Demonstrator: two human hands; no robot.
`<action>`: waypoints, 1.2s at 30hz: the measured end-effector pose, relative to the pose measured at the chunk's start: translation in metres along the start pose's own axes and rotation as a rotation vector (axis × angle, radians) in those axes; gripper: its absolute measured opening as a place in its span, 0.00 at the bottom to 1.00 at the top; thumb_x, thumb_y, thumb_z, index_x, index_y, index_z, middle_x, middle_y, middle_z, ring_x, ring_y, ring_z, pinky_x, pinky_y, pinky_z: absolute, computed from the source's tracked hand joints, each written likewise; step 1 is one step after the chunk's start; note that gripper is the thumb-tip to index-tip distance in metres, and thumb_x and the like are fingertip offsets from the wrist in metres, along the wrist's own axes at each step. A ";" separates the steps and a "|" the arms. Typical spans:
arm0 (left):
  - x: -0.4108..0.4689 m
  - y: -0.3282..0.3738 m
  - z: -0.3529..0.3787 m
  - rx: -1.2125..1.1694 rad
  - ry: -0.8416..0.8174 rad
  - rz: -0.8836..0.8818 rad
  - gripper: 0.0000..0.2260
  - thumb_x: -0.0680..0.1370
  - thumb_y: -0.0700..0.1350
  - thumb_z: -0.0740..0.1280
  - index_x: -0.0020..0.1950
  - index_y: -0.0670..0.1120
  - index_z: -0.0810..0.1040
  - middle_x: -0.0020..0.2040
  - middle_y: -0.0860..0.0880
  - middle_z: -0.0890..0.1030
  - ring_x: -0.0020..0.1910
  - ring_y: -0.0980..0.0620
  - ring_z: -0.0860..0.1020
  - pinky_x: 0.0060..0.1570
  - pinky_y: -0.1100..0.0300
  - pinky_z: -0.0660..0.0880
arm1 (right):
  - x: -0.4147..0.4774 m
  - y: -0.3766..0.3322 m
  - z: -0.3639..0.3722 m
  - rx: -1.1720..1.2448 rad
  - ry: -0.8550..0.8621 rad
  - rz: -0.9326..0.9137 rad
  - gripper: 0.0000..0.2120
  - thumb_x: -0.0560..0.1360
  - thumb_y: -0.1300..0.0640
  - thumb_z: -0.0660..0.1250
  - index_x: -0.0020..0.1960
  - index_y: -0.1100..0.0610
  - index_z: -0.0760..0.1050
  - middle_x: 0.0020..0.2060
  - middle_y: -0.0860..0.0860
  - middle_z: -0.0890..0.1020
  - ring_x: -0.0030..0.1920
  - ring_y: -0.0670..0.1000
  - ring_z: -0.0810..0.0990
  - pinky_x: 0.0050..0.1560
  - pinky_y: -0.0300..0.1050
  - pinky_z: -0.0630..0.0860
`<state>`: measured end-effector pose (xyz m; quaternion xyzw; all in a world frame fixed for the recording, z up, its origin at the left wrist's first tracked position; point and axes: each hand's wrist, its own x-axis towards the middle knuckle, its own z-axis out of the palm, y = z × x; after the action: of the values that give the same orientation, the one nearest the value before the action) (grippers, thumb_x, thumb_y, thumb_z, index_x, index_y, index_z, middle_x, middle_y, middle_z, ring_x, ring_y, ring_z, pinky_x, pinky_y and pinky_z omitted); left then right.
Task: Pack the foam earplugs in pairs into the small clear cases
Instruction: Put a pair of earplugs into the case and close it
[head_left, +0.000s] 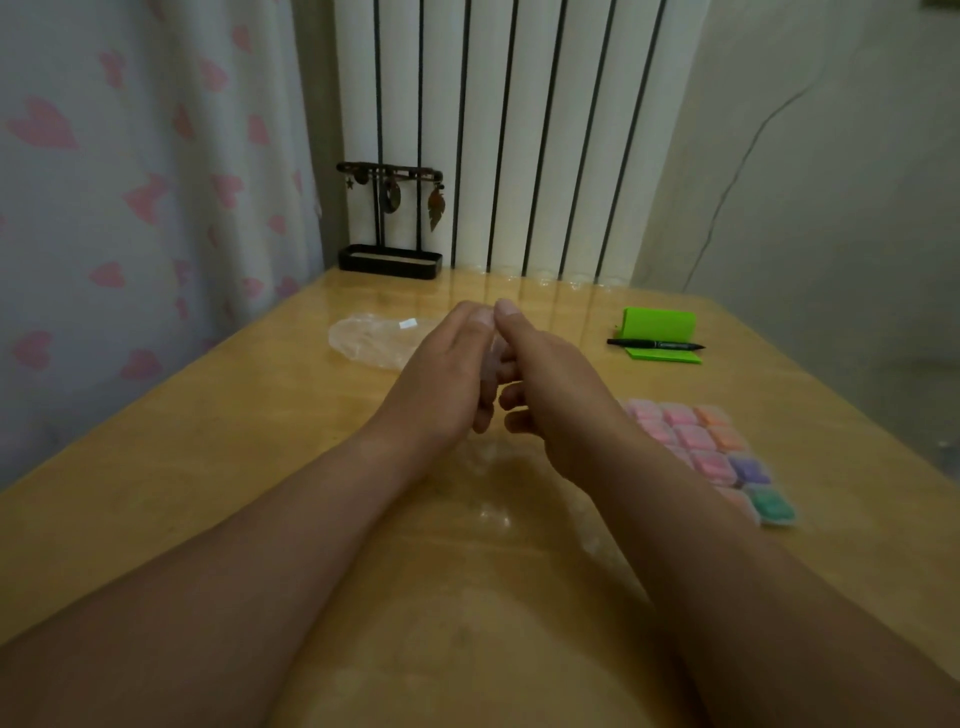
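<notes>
Wooden table (234, 441); filled cases (696, 439) at right

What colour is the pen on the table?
The pen is black; the head view shows it.

- I see bare table (208, 467) along the whole left side, from the near edge up to the crumpled clear bag (374, 340); a hand could pass there freely.
- On the right, the block of filled cases (696, 447) lies just beside my right forearm (675, 519), barring a flat slide outward.
- The green note pad (660, 325) and black pen (654, 343) take the far-right corner.
- 1 tall obstacle, the jewellery stand (389, 223), stands upright at the far edge.
- Blurred clear pieces (491, 514) lie just left of that forearm.
</notes>
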<state>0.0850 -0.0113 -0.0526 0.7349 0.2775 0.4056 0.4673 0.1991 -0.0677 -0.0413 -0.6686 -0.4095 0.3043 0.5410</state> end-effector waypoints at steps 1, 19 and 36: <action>0.000 0.000 0.000 -0.003 0.004 -0.009 0.16 0.90 0.54 0.52 0.59 0.51 0.77 0.36 0.45 0.76 0.31 0.52 0.73 0.26 0.62 0.70 | 0.000 0.000 0.001 -0.004 -0.017 0.007 0.28 0.82 0.31 0.58 0.55 0.54 0.82 0.44 0.50 0.83 0.44 0.53 0.79 0.44 0.51 0.76; -0.002 0.001 0.010 -0.060 0.040 -0.005 0.20 0.89 0.62 0.54 0.55 0.53 0.81 0.34 0.52 0.78 0.32 0.53 0.75 0.33 0.54 0.72 | 0.003 0.003 0.008 0.151 -0.040 0.000 0.33 0.79 0.26 0.59 0.49 0.56 0.83 0.35 0.53 0.80 0.38 0.56 0.77 0.43 0.55 0.75; -0.009 0.004 0.010 -0.145 0.156 -0.028 0.21 0.89 0.63 0.52 0.62 0.50 0.76 0.35 0.44 0.81 0.31 0.47 0.80 0.32 0.54 0.76 | -0.003 -0.001 -0.002 -0.027 0.086 -0.183 0.23 0.87 0.40 0.56 0.51 0.53 0.83 0.36 0.51 0.84 0.36 0.50 0.81 0.36 0.48 0.75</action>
<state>0.0888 -0.0252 -0.0542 0.6612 0.2932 0.4741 0.5021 0.1989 -0.0716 -0.0396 -0.6481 -0.4495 0.2189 0.5745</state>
